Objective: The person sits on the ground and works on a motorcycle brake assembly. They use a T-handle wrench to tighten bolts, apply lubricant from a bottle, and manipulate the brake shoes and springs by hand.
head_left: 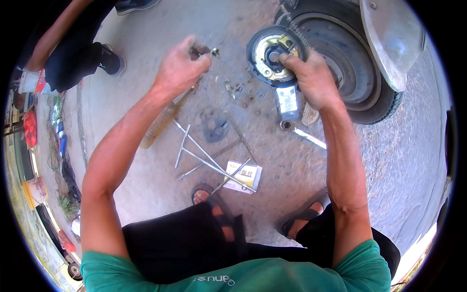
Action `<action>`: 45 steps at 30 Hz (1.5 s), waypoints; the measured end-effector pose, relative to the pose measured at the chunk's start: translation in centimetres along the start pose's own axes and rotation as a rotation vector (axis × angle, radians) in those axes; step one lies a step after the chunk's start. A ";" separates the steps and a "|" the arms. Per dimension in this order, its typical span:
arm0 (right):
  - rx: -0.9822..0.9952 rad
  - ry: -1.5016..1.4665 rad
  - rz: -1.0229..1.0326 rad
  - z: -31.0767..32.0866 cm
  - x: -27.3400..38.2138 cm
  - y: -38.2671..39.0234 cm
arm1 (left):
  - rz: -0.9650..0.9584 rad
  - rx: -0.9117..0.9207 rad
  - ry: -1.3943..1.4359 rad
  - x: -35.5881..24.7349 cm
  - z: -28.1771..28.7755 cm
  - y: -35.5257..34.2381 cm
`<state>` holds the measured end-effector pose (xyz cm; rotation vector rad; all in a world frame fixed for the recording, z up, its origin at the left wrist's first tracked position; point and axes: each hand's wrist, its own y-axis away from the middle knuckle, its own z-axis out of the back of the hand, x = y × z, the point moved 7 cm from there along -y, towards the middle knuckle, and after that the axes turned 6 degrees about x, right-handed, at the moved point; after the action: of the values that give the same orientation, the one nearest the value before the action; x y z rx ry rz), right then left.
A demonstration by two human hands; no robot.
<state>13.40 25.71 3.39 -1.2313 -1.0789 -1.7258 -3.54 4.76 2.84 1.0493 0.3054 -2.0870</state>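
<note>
My right hand [314, 80] grips a round drum brake plate [265, 68], black at the rim with a brass-coloured middle. The thumb lies across its face, beside the wheel [357, 78] of a motorbike or scooter. A coil spring [294, 24] runs up from behind the plate. Up and to the left, my left hand [182, 63] is closed, with a small metal piece [215, 52] poking out by the fingertips; its exact kind is too small to tell. Below the brake plate lies a small dark box with a pale label [288, 101].
Crossed T-handle wrenches [209, 160] lie before my feet, over a flat parts packet [245, 176]. Nearby are a ring spanner [301, 134], a yellowish bottle [160, 126], a dark round stain or disc [211, 125] and small metal bits [231, 89]. Another person's shoe [112, 61] stands at upper left.
</note>
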 end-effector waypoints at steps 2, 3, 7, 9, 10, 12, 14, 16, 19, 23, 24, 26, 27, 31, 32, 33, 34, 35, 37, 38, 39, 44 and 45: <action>0.024 0.001 0.031 -1.4 0.8 0.2 | -0.229 -0.090 -0.091 -4.9 2.4 -0.4; 0.026 0.041 0.035 -2.3 1.2 0.3 | -0.343 -0.135 -0.137 -6.9 3.1 -0.2; 0.017 0.085 0.093 -3.7 0.3 -0.6 | -0.531 -0.159 -0.261 -12.0 1.3 0.5; 0.009 0.119 0.091 -4.0 1.0 -0.4 | -0.625 -0.148 -0.292 -12.6 0.4 0.9; 0.011 0.117 0.075 -4.1 1.2 -0.3 | -0.635 -0.153 -0.312 -12.5 0.2 1.0; 0.014 0.112 0.043 -4.4 1.5 -0.2 | -0.657 -0.161 -0.350 -12.3 -0.1 1.4; 0.007 0.130 0.067 -4.5 2.3 0.2 | -0.673 -0.178 -0.377 -12.4 -0.2 1.6; 0.001 0.154 0.067 -4.4 2.5 0.2 | -0.692 -0.196 -0.393 -12.5 -0.3 1.9; -0.009 0.184 0.047 -4.3 2.0 0.0 | -0.731 -0.222 -0.410 -12.7 -0.4 2.1; -0.001 0.162 0.068 -4.5 1.8 0.0 | -0.769 -0.241 -0.453 -12.5 -0.6 2.1; 0.008 0.150 0.068 -4.5 1.8 0.0 | -0.770 -0.242 -0.460 -12.5 -0.7 2.0; 0.024 0.142 0.048 -4.7 1.8 0.0 | -0.760 -0.245 -0.473 -12.4 -0.9 1.9; 0.033 0.137 0.038 -4.8 1.8 0.0 | -0.754 -0.247 -0.480 -12.4 -1.0 1.8; 0.022 0.140 -0.007 -5.0 2.2 0.3 | -0.757 -0.269 -0.514 -12.5 -1.7 1.9; 0.014 0.139 0.010 -5.0 2.3 0.3 | -0.761 -0.275 -0.528 -12.5 -1.8 1.9; 0.006 0.137 0.027 -5.0 2.4 0.3 | -0.764 -0.282 -0.543 -12.5 -1.9 1.9; 0.009 0.132 0.024 -5.0 2.4 0.3 | -0.769 -0.275 -0.563 -12.5 -2.0 1.9; 0.012 0.127 0.020 -5.1 2.3 0.2 | -0.775 -0.268 -0.584 -12.6 -2.2 2.0; 0.023 0.136 0.002 -5.1 2.2 0.2 | -0.785 -0.253 -0.614 -12.7 -2.4 2.2; 0.030 0.150 -0.012 -5.1 2.2 0.2 | -0.790 -0.245 -0.624 -12.8 -2.5 2.3; 0.036 0.165 -0.028 -5.1 2.2 0.2 | -0.795 -0.236 -0.632 -12.9 -2.6 2.3; 0.017 0.142 0.040 -4.8 2.0 0.2 | -0.889 -0.135 -0.545 -12.7 -2.4 2.2; -0.008 0.154 0.072 -4.7 2.0 0.1 | -0.901 -0.125 -0.532 -12.7 -2.4 2.2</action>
<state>11.42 21.08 4.46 -1.1083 -0.9273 -1.7407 4.08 11.19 11.32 0.2262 0.7140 -2.9807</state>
